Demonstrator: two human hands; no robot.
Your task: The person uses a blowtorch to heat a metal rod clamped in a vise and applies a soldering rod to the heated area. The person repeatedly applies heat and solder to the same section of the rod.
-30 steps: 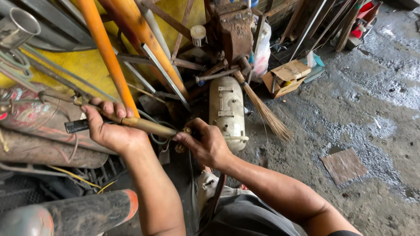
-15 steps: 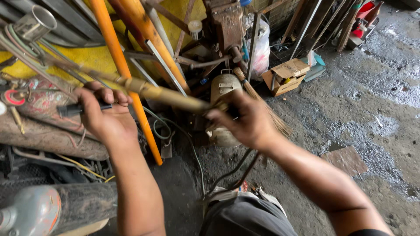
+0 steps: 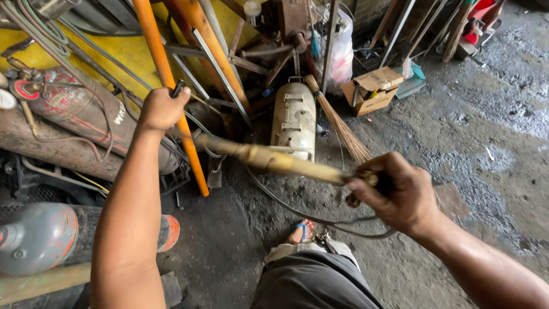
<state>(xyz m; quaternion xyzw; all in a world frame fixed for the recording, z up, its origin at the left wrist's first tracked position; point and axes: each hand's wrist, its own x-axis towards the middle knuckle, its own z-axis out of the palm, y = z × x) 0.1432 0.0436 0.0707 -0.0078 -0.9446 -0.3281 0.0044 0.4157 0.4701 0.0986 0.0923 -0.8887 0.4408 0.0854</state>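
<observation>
The right hand (image 3: 403,197) has swung out from the clutter toward the open floor, and the brass torch (image 3: 274,160) has come with it — a second ago both hands sat close together low on that tool. Now the left hand (image 3: 162,107) has lifted away and up, fist wrapped round a small dark handle (image 3: 177,87) beside the orange pole (image 3: 166,74); what that handle belongs to I cannot tell. So the torch looks to be carried by the right hand alone, its grip clamped on the rear end where black hoses (image 3: 320,220) loop down toward the person's foot.

The torch is a long, dull-yellow tube, blurred with motion, running level across the middle of the view above the cream tank (image 3: 293,117) on the floor. Its far tip points left, near the foot of the orange pole. A broom (image 3: 337,123) leans just right of the tank, and a grey cylinder (image 3: 40,237) lies at lower left.
</observation>
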